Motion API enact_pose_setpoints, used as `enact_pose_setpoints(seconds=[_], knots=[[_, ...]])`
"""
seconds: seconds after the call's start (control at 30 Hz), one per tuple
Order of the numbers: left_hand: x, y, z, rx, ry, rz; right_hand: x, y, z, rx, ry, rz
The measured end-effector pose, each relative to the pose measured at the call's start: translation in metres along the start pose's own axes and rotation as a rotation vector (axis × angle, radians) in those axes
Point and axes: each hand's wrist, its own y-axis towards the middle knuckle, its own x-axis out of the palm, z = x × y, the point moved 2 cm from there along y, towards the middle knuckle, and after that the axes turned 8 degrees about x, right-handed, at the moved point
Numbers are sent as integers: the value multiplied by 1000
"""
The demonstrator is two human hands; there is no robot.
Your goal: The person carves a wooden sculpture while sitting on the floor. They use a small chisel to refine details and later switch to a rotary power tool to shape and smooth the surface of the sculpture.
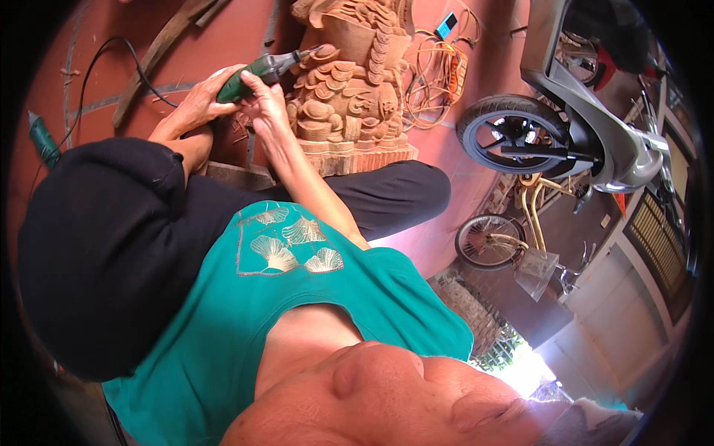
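Note:
A green and grey rotary tool (253, 79) lies across both my hands, its tip pointing right against or just beside the upper left of a carved wooden sculpture (353, 93). I cannot tell whether the tip touches the wood. My left hand (196, 104) closes round the tool's rear end. My right hand (265, 108) grips the body nearer the front, thumb along its side. The sculpture has layered scale-like shapes, rounded forms and a beaded strand; its top runs out of view. My bent knees in black trousers (97, 253) hide part of my left forearm.
A black cord (126, 43) curves left of my hands. Another green tool (43, 140) lies at far left, near a long wood piece (152, 63). An orange power strip (455, 74) with coiled cable and a blue-screened phone (446, 26) lie right of the sculpture. A motorbike (550, 134) and bicycle (494, 241) stand farther right.

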Motion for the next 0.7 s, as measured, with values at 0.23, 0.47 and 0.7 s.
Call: enact_pose_setpoints(seconds=[0.23, 0.47, 0.7], knots=[[0, 4, 6, 6, -16, -14, 2, -9, -5, 18, 7, 11], [-1, 4, 7, 23, -26, -21, 1, -8, -2, 4, 32, 6], [-2, 5, 11, 8, -40, -42, -3, -8, -1, -7, 39, 43]])
